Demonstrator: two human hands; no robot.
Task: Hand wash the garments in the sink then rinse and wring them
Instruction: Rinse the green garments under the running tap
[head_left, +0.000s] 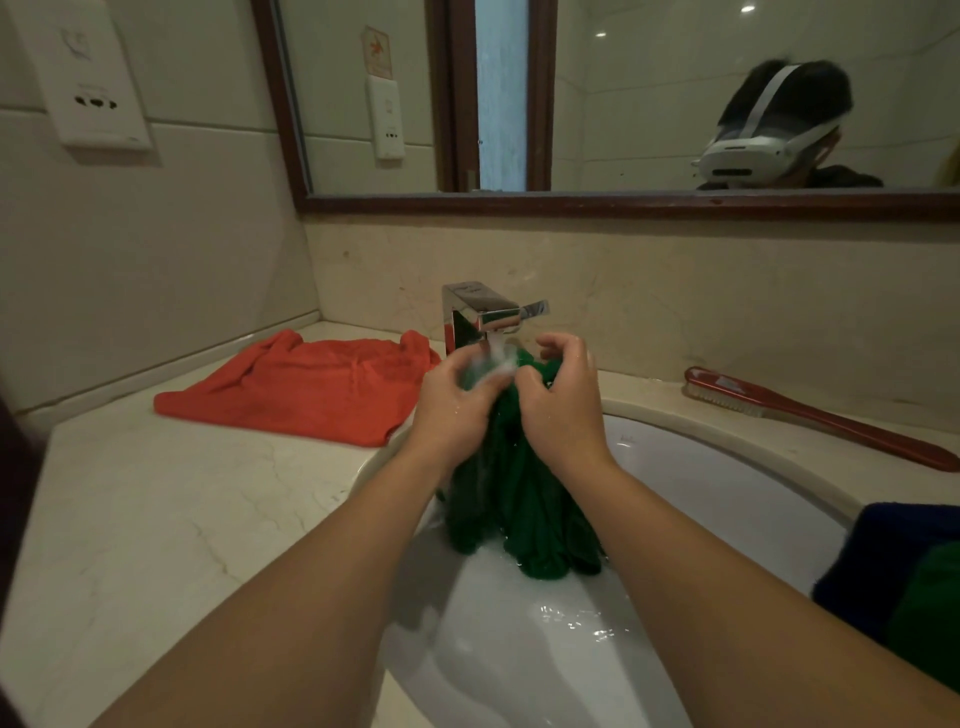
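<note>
A wet dark green garment (519, 499) hangs bunched over the white sink (727, 499), its top held under the running chrome tap (483, 312). My left hand (457, 400) grips the garment's upper left part, fingers curled round the cloth in the water stream. My right hand (563, 400) grips the upper right part, right beside the left. The garment's lower end dips toward the water pooled in the basin. An orange garment (301, 389) lies flat on the counter left of the tap.
A red-handled scrub brush (810, 415) lies on the counter at the right. Dark blue cloth (893, 551) and green cloth (930, 623) sit at the sink's right edge. A marble counter (156, 519) spreads to the left. A mirror (623, 93) hangs above the backsplash.
</note>
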